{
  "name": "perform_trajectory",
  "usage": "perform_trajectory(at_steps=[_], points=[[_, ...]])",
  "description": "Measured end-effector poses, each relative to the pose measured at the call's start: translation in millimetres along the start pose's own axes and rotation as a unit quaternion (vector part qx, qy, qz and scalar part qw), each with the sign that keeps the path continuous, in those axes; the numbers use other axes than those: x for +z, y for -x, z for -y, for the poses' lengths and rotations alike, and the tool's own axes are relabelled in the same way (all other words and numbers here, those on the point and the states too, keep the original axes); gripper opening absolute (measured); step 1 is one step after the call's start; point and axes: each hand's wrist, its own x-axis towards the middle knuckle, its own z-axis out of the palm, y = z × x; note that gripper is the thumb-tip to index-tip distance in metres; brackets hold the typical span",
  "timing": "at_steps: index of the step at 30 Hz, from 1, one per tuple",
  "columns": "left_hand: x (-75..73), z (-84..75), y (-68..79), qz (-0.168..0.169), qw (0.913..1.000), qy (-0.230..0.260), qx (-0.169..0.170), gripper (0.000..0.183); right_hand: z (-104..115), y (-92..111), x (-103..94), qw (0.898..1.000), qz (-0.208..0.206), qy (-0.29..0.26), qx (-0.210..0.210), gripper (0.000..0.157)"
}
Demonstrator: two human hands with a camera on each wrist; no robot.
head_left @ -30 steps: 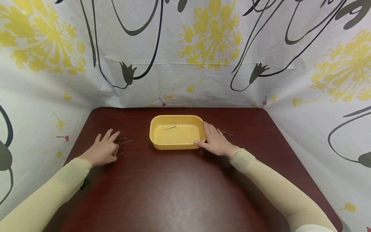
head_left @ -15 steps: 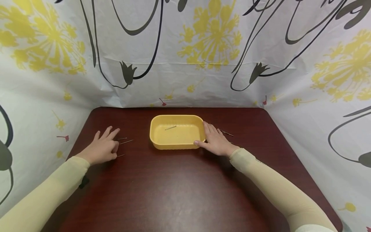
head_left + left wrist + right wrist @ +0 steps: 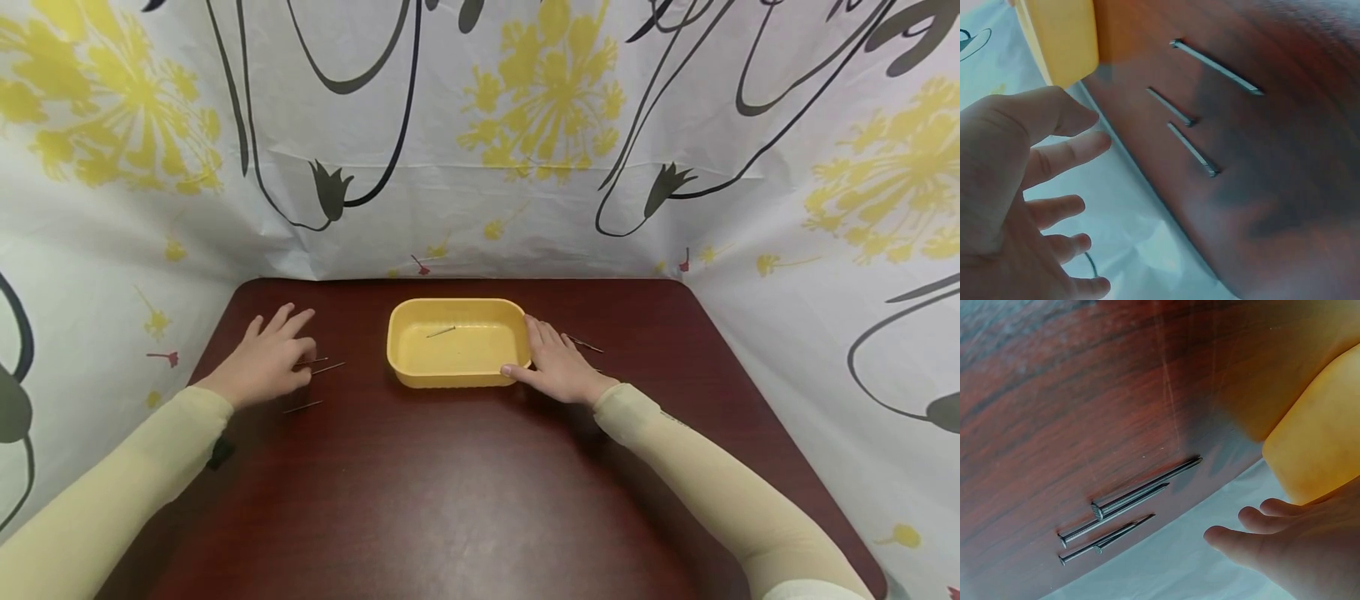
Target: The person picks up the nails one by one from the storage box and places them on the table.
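My left hand is over the left part of the table, its fingers spread and nothing between thumb and forefinger in the left wrist view. Three nails lie beneath or beside it: a longer nail and two shorter ones, a middle nail and an outer nail. At the centre back stands a yellow plastic tray with a single nail inside. My right hand rests against the tray's right end, fingers straight along the wall and thumb on the front rim.
Beyond my right hand lie several nails, close together and partly hidden by the hand in the head view. A patterned white sheet closes off the back and both sides of the dark wooden table.
My left hand has lifted off the near nail, which now shows in full, and shifted toward the back over the other two. The right hand and tray stay put.
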Motion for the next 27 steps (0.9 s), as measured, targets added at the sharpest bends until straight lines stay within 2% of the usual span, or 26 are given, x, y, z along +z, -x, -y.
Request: perform_trajectory(at_steps=[8, 12, 19, 27], points=[[-16.2, -15.3, -20.4, -0.038, 0.9988, -0.027, 0.01, 0.004, -1, 0, 0.3, 1.0, -0.003, 0.002, -0.001, 0.11], [-24.9, -28.3, -30.3, -0.054, 0.9977, -0.036, 0.02, 0.015, -2, 0, 0.9, 1.0, -0.002, -0.002, 0.0, 0.111], [-30.5, -49.4, -50.0, -0.061, 0.9967, -0.044, 0.031, 0.039, -4, 0, 3.0, 1.0, -0.009, -0.003, 0.0, 0.11], [-32.0, -71.1, -75.5, -0.05, 0.9961, -0.042, 0.059, 0.045, -4, 0, 1.4, 1.0, -0.002, -0.005, -0.003, 0.108]])
